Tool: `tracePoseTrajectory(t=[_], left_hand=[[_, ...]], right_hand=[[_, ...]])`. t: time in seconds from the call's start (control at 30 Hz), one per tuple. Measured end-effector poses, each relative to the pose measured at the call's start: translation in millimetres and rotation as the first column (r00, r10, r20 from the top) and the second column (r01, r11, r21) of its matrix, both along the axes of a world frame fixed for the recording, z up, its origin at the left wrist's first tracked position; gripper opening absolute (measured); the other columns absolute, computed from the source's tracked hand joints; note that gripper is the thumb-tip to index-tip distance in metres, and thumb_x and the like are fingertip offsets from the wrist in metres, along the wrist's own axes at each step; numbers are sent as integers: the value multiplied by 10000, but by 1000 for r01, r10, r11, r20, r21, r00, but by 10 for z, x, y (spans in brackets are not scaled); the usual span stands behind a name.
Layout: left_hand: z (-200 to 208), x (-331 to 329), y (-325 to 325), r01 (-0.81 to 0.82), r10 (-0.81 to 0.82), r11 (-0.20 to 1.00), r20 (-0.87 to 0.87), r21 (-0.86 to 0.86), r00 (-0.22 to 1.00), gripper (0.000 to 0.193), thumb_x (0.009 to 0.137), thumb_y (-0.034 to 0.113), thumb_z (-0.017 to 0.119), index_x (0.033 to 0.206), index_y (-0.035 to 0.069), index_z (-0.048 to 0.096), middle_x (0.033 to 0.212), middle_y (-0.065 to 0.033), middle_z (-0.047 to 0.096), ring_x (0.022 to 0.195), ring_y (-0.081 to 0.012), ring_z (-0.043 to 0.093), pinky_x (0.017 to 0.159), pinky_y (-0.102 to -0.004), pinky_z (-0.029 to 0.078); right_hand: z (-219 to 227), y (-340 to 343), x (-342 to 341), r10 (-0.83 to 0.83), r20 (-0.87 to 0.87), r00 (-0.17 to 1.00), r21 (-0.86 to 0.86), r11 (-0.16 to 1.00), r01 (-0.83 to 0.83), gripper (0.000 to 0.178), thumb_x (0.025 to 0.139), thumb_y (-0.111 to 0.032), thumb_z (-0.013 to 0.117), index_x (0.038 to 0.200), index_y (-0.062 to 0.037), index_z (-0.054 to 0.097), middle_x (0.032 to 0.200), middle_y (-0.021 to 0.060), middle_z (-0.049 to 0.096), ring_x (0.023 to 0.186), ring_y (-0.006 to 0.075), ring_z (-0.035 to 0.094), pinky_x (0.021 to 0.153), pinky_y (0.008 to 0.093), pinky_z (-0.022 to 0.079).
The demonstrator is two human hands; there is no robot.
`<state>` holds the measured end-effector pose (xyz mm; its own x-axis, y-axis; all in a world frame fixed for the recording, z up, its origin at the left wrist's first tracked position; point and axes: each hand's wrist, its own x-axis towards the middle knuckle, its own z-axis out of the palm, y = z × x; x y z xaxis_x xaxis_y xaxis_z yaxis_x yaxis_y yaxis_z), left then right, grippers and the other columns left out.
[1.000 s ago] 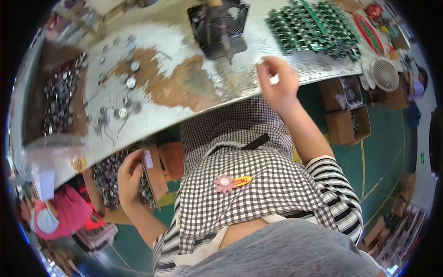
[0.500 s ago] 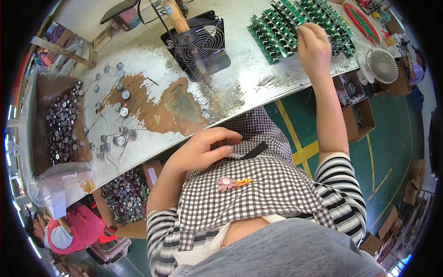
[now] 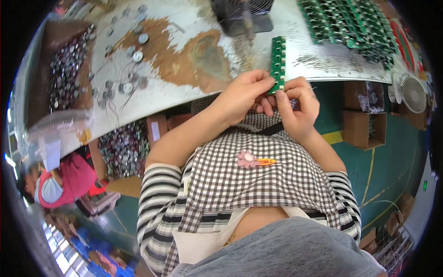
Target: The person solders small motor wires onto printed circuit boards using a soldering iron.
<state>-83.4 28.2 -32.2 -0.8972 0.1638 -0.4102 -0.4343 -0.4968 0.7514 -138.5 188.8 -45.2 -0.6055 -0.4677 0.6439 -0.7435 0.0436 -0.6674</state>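
A green circuit board strip with a row of small pale parts stands out from my hands, just past the table's front edge. My left hand pinches its near end between thumb and fingers. On the other side of that end, my right hand is closed, its thumb and curled fingers against the board. Hand and board hide exactly what its fingertips grip. Beyond, at the right of the table, several rows of similar green boards lie packed together.
A black fan stands at the table's back. Small round metal parts with wires lie scattered at left beside a box of more such parts. Another full box sits below the edge. At right are a white fan and cardboard boxes.
My right hand has come back from the rows of boards to my left hand, bringing one board strip. My left hand has risen and taken hold of it. The view has shifted.
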Motion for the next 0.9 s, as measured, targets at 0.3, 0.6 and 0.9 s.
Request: tracePoseTrajectory(t=[0.3, 0.6, 0.9], left_hand=[[82, 194, -187, -47, -3, 842, -91, -537, 996, 222, 930, 188, 531, 967, -31, 531, 691, -74, 614, 524, -131, 610, 458, -248, 460], [127, 404, -162, -636, -165, 251, -680, -730, 715, 193, 850, 183, 639, 846, 25, 529, 674, -150, 590, 628, -346, 601, 546, -395, 465], [150, 466, -269, -608, -169, 239, -649, -757, 742, 169, 823, 176, 653, 853, 30, 574, 718, -128, 604, 647, -314, 608, 563, -394, 473]], right_hand=[[-8, -173, -18, 242, 444, 863, -3, 963, -269, 147, 781, 55, 605, 918, 38, 553, 1008, 148, 599, 920, 210, 579, 818, 295, 455], [145, -345, 80, 294, 301, 907, 218, 905, -366, 263, 759, 63, 589, 1018, 38, 548, 977, 140, 602, 859, 215, 604, 788, 290, 473], [172, -394, 115, 212, 398, 892, 211, 926, -314, 291, 787, 49, 570, 1076, 37, 538, 957, 140, 622, 868, 223, 623, 790, 307, 486]])
